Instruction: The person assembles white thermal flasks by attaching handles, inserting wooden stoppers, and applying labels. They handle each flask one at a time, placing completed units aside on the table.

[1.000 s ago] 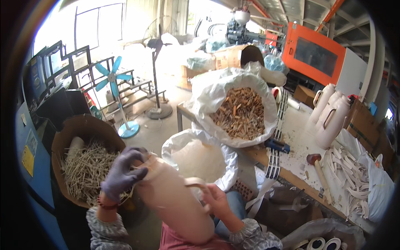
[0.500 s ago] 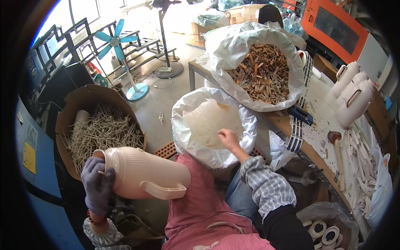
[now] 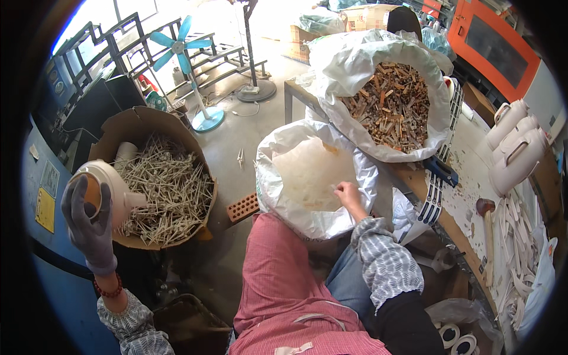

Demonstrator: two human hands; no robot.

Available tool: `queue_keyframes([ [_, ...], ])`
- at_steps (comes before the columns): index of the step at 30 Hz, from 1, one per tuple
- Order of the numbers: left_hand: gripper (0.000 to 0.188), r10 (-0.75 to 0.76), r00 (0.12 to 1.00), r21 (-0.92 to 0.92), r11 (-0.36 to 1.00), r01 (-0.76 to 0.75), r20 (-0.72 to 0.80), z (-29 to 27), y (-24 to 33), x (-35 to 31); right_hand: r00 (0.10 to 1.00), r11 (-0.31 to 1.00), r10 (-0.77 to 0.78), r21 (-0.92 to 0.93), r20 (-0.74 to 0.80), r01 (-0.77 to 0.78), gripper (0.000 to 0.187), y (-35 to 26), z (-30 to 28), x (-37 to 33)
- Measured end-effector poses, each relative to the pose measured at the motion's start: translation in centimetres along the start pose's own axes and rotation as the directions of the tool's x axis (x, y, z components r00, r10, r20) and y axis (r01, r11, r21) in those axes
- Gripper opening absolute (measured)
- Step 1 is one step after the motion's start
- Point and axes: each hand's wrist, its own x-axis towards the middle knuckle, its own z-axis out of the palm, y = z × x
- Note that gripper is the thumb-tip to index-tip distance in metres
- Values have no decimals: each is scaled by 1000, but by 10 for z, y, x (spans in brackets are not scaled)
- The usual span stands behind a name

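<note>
My left hand point(image 3: 89, 222), in a grey glove, grips a pale pink plastic jug body point(image 3: 121, 192) by its open rim. The jug is held out at the far left, its round opening toward me and its handle pointing right. My bare right hand point(image 3: 349, 195) is over a white sack point(image 3: 269, 207) lined with clear film, which stands past my knees. Its thumb and fingers are pinched together. A small pale bit seems to show at the fingertips, too faint to name.
A cardboard box point(image 3: 204, 222) of thin beige plastic sprues point(image 3: 168, 189) stands behind the jug. On the right-hand bench are a sack of brown chips point(image 3: 387, 106), several pink jugs point(image 3: 520, 160), a mallet point(image 3: 487, 236) and pale strips point(image 3: 515, 266). A blue fan point(image 3: 178, 47) stands beyond.
The jug has gone from my lap to the far left, turning so its opening faces me. My right hand has shifted right over the white sack. The view has turned slightly left.
</note>
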Motion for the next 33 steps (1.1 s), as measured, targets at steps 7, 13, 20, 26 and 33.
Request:
queue_keyframes([
  [7, 45, 59, 993, -492, 864, -103, -105, 15, 137, 35, 980, 608, 87, 769, 182, -196, 16, -16, -88, -29],
  [13, 53, 264, 950, -924, 292, -246, -169, 66, 302, 25, 934, 347, -326, 900, -147, 263, 16, -126, -216, -102],
  [20, 90, 185, 965, -960, 245, 136, 184, 84, 377, 27, 978, 755, -199, 644, 54, 118, 24, -167, -246, -153],
  [26, 92, 273, 937, -974, 126, 191, 219, 93, 370, 20, 798, 800, -600, 46, 57, 598, 15, -159, -229, -151],
  [33, 89, 298, 935, -981, 101, 168, 191, 90, 371, 18, 809, 808, -585, -125, -51, 576, 6, -166, -214, -156],
])
